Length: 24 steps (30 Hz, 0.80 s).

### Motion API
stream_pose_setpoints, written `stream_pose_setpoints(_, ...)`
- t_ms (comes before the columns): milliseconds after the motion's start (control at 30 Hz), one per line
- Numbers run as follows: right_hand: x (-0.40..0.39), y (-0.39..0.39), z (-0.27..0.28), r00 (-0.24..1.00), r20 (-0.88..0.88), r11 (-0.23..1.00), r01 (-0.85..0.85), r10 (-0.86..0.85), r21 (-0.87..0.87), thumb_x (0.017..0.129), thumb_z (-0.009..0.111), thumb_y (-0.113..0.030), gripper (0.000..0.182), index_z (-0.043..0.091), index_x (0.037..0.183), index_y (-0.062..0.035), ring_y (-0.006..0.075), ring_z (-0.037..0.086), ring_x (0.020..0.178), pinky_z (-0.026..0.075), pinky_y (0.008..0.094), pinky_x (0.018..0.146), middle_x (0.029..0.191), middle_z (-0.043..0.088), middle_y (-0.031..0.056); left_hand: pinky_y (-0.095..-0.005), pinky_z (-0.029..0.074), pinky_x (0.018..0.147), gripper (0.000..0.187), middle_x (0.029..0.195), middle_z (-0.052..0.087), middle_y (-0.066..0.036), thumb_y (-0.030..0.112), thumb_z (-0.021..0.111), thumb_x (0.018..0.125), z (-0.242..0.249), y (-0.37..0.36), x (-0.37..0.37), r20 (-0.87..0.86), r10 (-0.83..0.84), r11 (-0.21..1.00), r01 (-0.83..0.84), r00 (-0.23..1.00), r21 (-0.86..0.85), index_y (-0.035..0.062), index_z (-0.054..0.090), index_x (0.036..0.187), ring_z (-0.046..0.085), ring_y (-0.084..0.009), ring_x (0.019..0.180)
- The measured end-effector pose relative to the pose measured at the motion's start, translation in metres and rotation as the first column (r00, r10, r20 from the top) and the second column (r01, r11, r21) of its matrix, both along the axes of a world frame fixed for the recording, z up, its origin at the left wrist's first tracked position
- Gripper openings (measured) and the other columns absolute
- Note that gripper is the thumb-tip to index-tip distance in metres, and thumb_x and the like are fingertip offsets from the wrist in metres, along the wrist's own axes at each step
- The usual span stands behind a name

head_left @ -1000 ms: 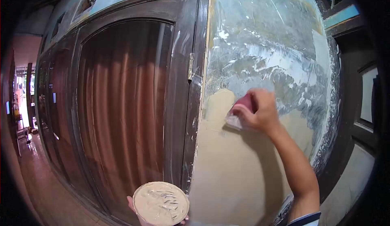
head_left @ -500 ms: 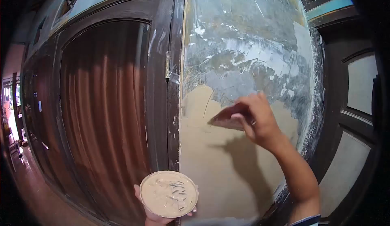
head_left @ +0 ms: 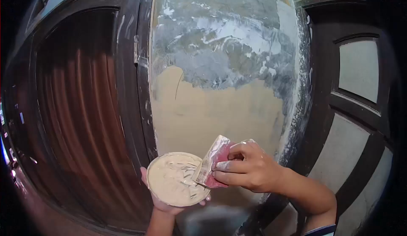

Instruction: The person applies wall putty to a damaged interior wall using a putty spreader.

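Observation:
My left hand (head_left: 163, 205) holds a round container of beige paste (head_left: 169, 179) from below, its fingertips showing at the rim. A pink scraper (head_left: 218, 162) smeared with white is pinched in my right hand (head_left: 246, 166). Its lower corner meets the paste at the container's right side. Behind them stands a wall (head_left: 212, 109) with a smooth beige coat on its lower part; grey and white patches show above that coat.
A dark wooden door frame (head_left: 129, 75) borders the wall on the left, with brown curtains (head_left: 85, 109) behind its panel. On the right is a dark door with pale panels (head_left: 358, 70).
My right hand has come down from the wall with the scraper, which now touches the paste. The view has shifted right and down, and the container sits a little higher in it.

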State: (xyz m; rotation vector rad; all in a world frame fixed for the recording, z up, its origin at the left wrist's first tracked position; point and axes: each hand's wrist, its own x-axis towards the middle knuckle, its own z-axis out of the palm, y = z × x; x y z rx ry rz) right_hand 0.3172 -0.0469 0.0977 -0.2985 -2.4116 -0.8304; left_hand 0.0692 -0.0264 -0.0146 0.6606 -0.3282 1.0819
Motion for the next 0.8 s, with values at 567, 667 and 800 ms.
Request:
stream_pose_setpoints(567, 0.1, -0.071, -0.017, 0.997, -0.053, 0.998, 0.052, -0.05, 0.04, 0.08, 0.07, -0.023, 0.032, 0.072, 0.112, -0.0187, 0.0204, 0.06, 0.099, 0.043, 0.039, 0.075, 0.103, 0.068, -0.0053, -0.0701, 0.06, 0.075, 0.129, 0.148, 0.048, -0.032, 0.103, 0.03, 0.075, -0.019, -0.073, 0.133, 0.055, -0.163, 0.987, 0.163, 0.985, 0.0, 0.0067, 0.028, 0.161, 0.064, -0.0623, 0.104)
stream_pose_setpoints(667, 0.105, -0.081, -0.015, 0.996, -0.078, 0.997, 0.058, -0.053, 0.056, 0.08, 0.07, -0.023, 0.03, 0.073, 0.109, -0.0191, 0.0199, 0.061, 0.097, 0.041, 0.0382, 0.076, 0.105, 0.07, -0.0065, -0.07, 0.061, 0.076, 0.128, 0.149, 0.048, -0.031, 0.102, 0.03, 0.075, -0.018, -0.079, 0.144, 0.006, -0.071, 0.997, 0.071, 0.997, -0.031, 0.0079, 0.028, 0.161, 0.063, -0.062, 0.105)
stream_pose_setpoints(800, 0.113, -0.077, -0.009, 0.984, -0.178, 0.998, 0.038, -0.027, 0.059, 0.076, 0.073, -0.019, 0.03, 0.075, 0.106, -0.0189, 0.0197, 0.061, 0.093, 0.04, 0.0374, 0.075, 0.103, 0.071, -0.0076, -0.0678, 0.061, 0.072, 0.127, 0.148, 0.049, -0.031, 0.103, 0.03, 0.075, -0.019, -0.08, 0.146, -0.048, -0.031, 1.0, 0.031, 0.998, -0.001, 0.0085, 0.029, 0.161, 0.064, -0.0606, 0.104)
